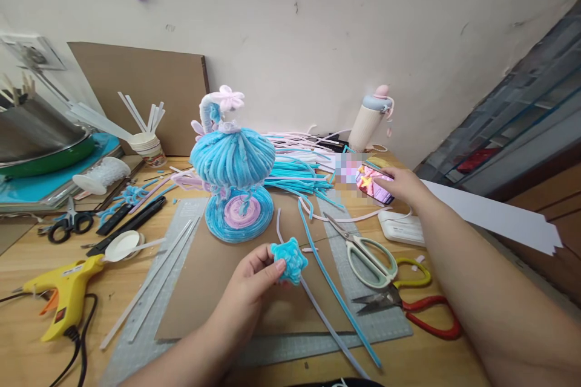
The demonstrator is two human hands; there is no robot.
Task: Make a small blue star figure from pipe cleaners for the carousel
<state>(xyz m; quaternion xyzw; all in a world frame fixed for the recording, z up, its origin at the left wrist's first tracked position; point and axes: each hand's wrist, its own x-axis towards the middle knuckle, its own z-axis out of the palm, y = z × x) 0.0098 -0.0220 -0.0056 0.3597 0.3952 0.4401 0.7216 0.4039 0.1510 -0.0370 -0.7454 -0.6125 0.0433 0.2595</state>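
Observation:
My left hand (261, 275) pinches a small fuzzy blue star (288, 261) made of pipe cleaner, held above a brown cardboard sheet (190, 299). At the right, my right hand (399, 184) is at a phone (376, 184) with a bright picture on its screen. The thumb lies over the screen and the other fingers are along its upper edge. Behind the star stands a blue pipe-cleaner lamp shape (233, 157) with a pleated shade, a pink flower and a round blue-and-pink base (213, 222). Loose blue (333, 284) and lilac (320, 311) pipe cleaners lie beside my left hand.
Green-handled scissors (370, 260) and red-and-yellow-handled snips (431, 308) lie at right near a white box (399, 227). At left are a yellow glue gun (68, 290), black scissors (70, 224) and a paper cup (147, 148). A bottle (367, 124) stands behind bundled blue pipe cleaners (295, 175).

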